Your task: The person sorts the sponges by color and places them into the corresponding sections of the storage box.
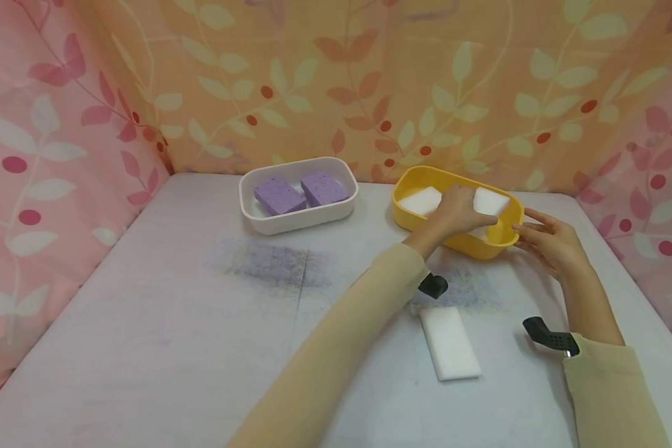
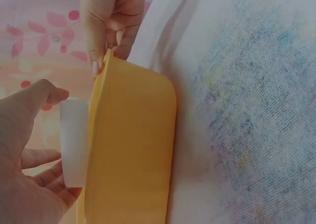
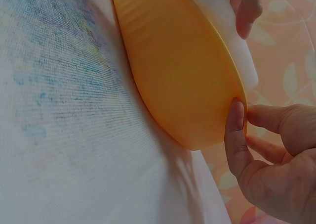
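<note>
At the right rear of the table, a yellow tray [image 1: 476,247] contains white sponges. My left hand [image 1: 456,210] reaches over its near side and grips a white sponge [image 1: 490,202] by its edges. In the left wrist view, this sponge [image 2: 74,142] stands above the tray's rim between the thumb and fingers. Its lower part is hidden by the tray wall. My right hand [image 1: 554,242] pinches the tray's right end, with its thumb and fingers on either side of the rim in the right wrist view. Another white sponge [image 1: 421,201] lies in the tray's left part.
Left of the yellow tray stands a white tray [image 1: 299,221] with two purple sponges [image 1: 280,196]. A loose white sponge [image 1: 450,343] lies on the table between my forearms. Patterned curtains [image 1: 313,81] border the table's back and sides.
</note>
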Available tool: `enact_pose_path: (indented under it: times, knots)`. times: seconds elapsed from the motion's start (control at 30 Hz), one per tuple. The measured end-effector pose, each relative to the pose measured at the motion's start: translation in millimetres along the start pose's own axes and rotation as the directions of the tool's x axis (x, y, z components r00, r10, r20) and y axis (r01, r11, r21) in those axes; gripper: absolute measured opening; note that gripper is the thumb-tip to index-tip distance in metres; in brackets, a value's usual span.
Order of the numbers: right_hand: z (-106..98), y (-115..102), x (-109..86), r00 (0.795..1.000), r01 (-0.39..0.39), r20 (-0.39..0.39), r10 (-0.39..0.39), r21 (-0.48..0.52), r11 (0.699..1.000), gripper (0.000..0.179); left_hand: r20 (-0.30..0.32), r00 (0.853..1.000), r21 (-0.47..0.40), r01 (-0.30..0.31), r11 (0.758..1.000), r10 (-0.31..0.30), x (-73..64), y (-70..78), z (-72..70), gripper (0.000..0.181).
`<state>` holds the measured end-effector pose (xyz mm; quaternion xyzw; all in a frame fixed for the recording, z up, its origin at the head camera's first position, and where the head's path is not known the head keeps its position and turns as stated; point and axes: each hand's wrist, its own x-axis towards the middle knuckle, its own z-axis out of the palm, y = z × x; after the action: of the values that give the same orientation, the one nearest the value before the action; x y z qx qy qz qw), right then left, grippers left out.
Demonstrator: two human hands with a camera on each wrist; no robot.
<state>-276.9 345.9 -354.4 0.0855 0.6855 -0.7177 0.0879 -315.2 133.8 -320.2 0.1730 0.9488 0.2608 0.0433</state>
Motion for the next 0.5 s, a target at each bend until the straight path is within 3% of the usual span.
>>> enact_pose_path:
  times: [0.37,0.5]
  knots:
    - [0.2,-1.2,-1.3,1.000,-0.005,-0.007,0.005,-0.042,0.999,0.094,-0.002,0.999,0.040,0.039,0.998,-0.039,3.4,-0.1,7.7,0.066]
    - [0.2,-0.3,-0.6,1.000,-0.005,-0.002,0.005,-0.039,0.999,0.095,0.005,1.000,0.036,0.025,0.999,-0.026,2.4,-3.8,9.8,0.071]
